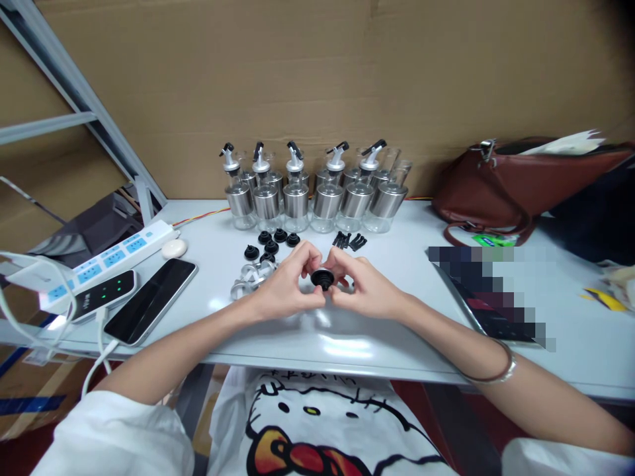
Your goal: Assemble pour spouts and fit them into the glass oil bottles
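Observation:
My left hand (285, 284) and my right hand (364, 284) meet over the middle of the white table (317, 337), fingers curled. Between their fingertips they pinch a small round black rubber stopper (322, 277). Just beyond the hands lie several loose black stoppers (272, 243), a small heap of black spout pieces (350, 240) and some shiny metal rings (251, 277). Behind them stands a row of glass and steel dispenser bottles (315, 195), some fitted with pour spouts.
At the left lie a black phone (151, 301), a smaller dark device with green lights (102, 294), a white power strip (106, 259) and cables. A brown leather bag (520, 182) sits at the back right. A cardboard wall stands behind the table.

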`<state>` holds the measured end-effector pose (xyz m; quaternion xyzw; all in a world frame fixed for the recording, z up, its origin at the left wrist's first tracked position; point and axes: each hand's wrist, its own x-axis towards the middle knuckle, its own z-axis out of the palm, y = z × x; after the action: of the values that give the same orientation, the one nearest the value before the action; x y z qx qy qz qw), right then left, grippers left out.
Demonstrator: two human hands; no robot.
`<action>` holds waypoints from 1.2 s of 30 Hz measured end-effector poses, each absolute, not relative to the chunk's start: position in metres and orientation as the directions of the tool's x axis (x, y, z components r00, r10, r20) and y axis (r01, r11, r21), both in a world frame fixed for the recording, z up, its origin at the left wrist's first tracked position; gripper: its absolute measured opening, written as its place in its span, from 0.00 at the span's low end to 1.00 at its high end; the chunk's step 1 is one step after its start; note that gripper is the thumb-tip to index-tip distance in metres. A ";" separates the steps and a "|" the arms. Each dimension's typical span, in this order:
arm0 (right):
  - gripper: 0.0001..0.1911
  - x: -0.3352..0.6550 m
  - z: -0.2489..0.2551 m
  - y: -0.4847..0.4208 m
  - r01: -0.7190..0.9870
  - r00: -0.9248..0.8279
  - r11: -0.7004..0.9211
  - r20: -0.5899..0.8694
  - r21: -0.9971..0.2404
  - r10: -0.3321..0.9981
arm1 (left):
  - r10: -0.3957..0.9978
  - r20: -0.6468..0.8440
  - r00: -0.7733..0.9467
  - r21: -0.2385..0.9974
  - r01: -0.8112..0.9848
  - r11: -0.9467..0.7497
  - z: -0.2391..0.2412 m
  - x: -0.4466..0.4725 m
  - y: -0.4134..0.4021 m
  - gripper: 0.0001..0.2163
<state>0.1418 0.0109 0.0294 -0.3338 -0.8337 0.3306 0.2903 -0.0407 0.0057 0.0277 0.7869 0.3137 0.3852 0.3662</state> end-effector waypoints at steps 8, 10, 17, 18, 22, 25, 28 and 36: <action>0.07 0.142 0.031 0.011 0.365 -0.589 0.567 0.288 -0.739 0.755 | 0.740 0.421 0.525 0.783 0.202 -0.589 0.025 -0.042 0.007 0.13; 0.06 0.142 0.031 0.010 0.370 -0.588 0.561 0.281 -0.740 0.758 | 0.738 0.419 0.530 0.776 0.213 -0.594 0.026 -0.042 0.006 0.13; 0.07 0.141 0.031 0.008 0.388 -0.584 0.565 0.280 -0.728 0.762 | 0.711 0.439 0.550 0.743 0.223 -0.631 0.027 -0.042 0.005 0.13; 0.07 0.141 0.030 0.008 0.389 -0.584 0.566 0.281 -0.727 0.762 | 0.709 0.440 0.550 0.740 0.224 -0.634 0.028 -0.042 0.005 0.13; 0.07 0.140 0.031 0.008 0.386 -0.573 0.575 0.302 -0.721 0.762 | 0.713 0.450 0.537 0.743 0.218 -0.633 0.030 -0.042 0.004 0.13; 0.07 0.140 0.032 0.006 0.387 -0.570 0.575 0.303 -0.721 0.764 | 0.719 0.448 0.531 0.742 0.227 -0.630 0.030 -0.042 0.003 0.13; 0.08 0.140 0.032 0.007 0.386 -0.546 0.569 0.317 -0.726 0.775 | 0.729 0.469 0.498 0.730 0.247 -0.638 0.028 -0.041 0.004 0.14; 0.11 0.145 0.024 0.019 0.344 -0.417 0.712 0.580 -0.612 0.700 | 0.708 0.577 0.408 0.657 0.283 -0.699 0.022 -0.041 0.012 0.13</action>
<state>0.1447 0.0191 0.0241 -0.3197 -0.8164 0.2045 0.4353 -0.0407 0.0117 0.0224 0.8049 0.3076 0.4490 0.2366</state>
